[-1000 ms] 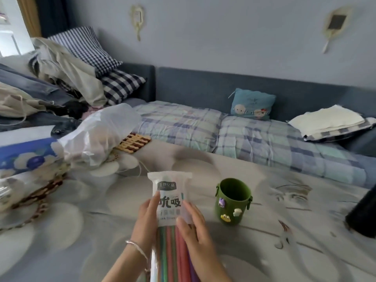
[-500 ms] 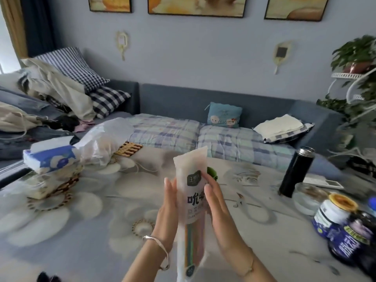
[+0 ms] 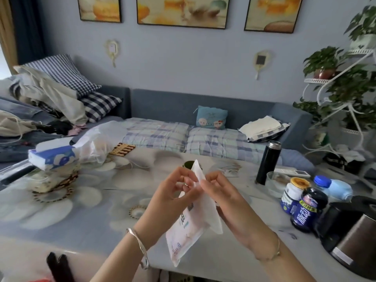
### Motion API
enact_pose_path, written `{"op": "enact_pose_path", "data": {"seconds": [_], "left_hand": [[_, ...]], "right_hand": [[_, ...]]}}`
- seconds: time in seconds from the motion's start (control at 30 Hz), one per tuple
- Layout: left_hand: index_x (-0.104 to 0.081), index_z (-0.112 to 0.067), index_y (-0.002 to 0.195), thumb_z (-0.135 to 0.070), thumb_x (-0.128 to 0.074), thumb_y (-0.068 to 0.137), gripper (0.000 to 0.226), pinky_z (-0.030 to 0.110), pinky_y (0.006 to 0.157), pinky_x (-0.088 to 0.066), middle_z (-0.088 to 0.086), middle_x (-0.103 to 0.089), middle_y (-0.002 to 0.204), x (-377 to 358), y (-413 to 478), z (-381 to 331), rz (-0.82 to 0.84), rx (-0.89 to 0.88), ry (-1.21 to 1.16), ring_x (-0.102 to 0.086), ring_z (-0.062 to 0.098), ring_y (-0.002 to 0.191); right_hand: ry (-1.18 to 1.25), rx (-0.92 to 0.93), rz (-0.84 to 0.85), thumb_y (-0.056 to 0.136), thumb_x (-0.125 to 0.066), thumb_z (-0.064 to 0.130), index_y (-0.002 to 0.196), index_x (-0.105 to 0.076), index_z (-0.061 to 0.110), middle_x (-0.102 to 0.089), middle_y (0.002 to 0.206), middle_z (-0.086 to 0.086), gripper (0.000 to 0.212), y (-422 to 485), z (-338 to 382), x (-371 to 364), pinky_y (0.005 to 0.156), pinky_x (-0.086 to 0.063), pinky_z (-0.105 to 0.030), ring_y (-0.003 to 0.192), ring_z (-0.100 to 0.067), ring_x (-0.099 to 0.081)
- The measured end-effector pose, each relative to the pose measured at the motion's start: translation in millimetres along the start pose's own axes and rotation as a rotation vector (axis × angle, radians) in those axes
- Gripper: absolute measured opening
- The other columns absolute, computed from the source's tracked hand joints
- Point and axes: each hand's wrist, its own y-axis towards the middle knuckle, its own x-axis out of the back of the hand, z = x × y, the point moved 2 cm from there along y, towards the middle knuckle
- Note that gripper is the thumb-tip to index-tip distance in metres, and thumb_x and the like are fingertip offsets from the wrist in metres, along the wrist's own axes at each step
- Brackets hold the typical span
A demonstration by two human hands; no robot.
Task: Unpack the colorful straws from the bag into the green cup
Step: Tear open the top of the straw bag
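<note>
the left hand and the right hand both pinch the top of the straw bag. the bag is held up just in front of the green cup, hiding most of it. a black bottle stands right of the cup.

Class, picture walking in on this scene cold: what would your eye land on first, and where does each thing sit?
First, the left hand and right hand at centre, held up over the table, both pinching the top of a white bag. Just behind the bag's tip peeks the rim of the green cup, and a tall black flask stands to the right on the table.
</note>
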Motion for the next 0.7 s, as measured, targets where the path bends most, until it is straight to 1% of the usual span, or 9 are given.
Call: {"op": "enact_pose_path", "data": {"seconds": [0.03,0.1,0.17,0.23,0.33,0.43,0.53,0.63,0.7], "left_hand": [[-0.062,-0.025,0.085,-0.028,-0.066,0.086,0.005,0.028,0.072,-0.053,-0.006,-0.056,0.082,0,-3,0,-0.006,0.019,0.016,-0.057,0.012,0.075],[-0.062,-0.02,0.084,-0.032,-0.061,0.089,0.013,0.039,0.077,-0.051,0.005,-0.057,0.084,0,-7,2,-0.019,0.076,0.004,-0.056,0.02,0.078],[-0.06,-0.014,0.082,-0.047,-0.06,0.08,0.033,0.031,0.076,-0.05,0.006,-0.057,0.078,0,-7,2,-0.007,0.141,-0.067,-0.055,0.017,0.076],[-0.057,-0.007,0.082,-0.055,-0.058,0.071,0.049,0.021,0.074,-0.05,0.0,-0.058,0.075,1,-7,1,0.009,0.176,-0.095,-0.056,0.011,0.073],[-0.056,0.008,0.09,-0.06,-0.058,0.067,0.072,0.029,0.082,-0.046,0.005,-0.058,0.08,5,-2,3,0.004,0.198,-0.089,-0.054,0.016,0.079],[-0.058,0.01,0.099,-0.068,-0.058,0.062,0.086,0.032,0.085,-0.046,0.006,-0.059,0.082,11,3,5,-0.03,0.229,-0.052,-0.054,0.017,0.081],[-0.057,0.008,0.105,-0.077,-0.064,0.062,0.096,0.033,0.085,-0.047,0.008,-0.06,0.084,16,8,7,-0.047,0.254,-0.008,-0.055,0.017,0.081],[-0.057,0.008,0.105,-0.076,-0.064,0.063,0.093,0.038,0.084,-0.051,0.009,-0.058,0.085,22,14,7,-0.075,0.263,0.022,-0.056,0.018,0.081],[-0.057,0.008,0.103,-0.071,-0.058,0.062,0.089,0.043,0.09,-0.053,0.009,-0.058,0.085,24,17,7,-0.091,0.264,0.04,-0.056,0.018,0.08]], "right_hand": [[0.01,0.003,0.001,0.077,-0.063,0.056,0.084,-0.056,0.023,-0.067,0.091,-0.004,0.035,-3,-1,-1,0.079,-0.049,-0.034,0.087,-0.019,-0.064],[0.089,-0.005,0.018,0.08,-0.061,0.052,0.087,-0.057,0.021,-0.067,0.089,0.0,0.032,-6,-5,-2,0.076,-0.051,-0.033,0.084,-0.017,-0.065],[0.163,-0.015,0.031,0.083,-0.059,0.047,0.086,-0.057,0.021,-0.066,0.09,-0.003,0.026,-7,-9,-3,0.077,-0.052,-0.034,0.086,-0.019,-0.064],[0.251,-0.011,0.047,0.086,-0.056,0.044,0.085,-0.059,0.021,-0.066,0.092,-0.004,0.023,-5,-12,-4,0.074,-0.052,-0.028,0.086,-0.016,-0.063],[0.335,-0.023,0.068,0.087,-0.051,0.038,0.096,-0.064,0.018,-0.068,0.095,-0.003,0.025,1,-17,-7,0.071,-0.052,-0.021,0.088,-0.013,-0.065],[0.33,-0.037,0.06,0.09,-0.048,0.034,0.113,-0.059,0.008,-0.067,0.103,-0.007,0.036,11,-20,-13,0.078,-0.052,-0.025,0.097,-0.017,-0.063],[0.341,-0.056,0.059,0.088,-0.048,0.033,0.125,-0.057,0.008,-0.066,0.119,-0.011,0.045,19,-20,-20,0.096,-0.049,-0.035,0.113,-0.023,-0.061],[0.357,-0.054,0.063,0.088,-0.049,0.03,0.128,-0.056,0.01,-0.063,0.126,-0.012,0.045,28,-20,-27,0.106,-0.042,-0.04,0.119,-0.024,-0.058],[0.351,-0.055,0.064,0.087,-0.05,0.031,0.126,-0.057,0.013,-0.065,0.125,-0.01,0.044,32,-22,-30,0.107,-0.041,-0.041,0.119,-0.022,-0.059]]}}
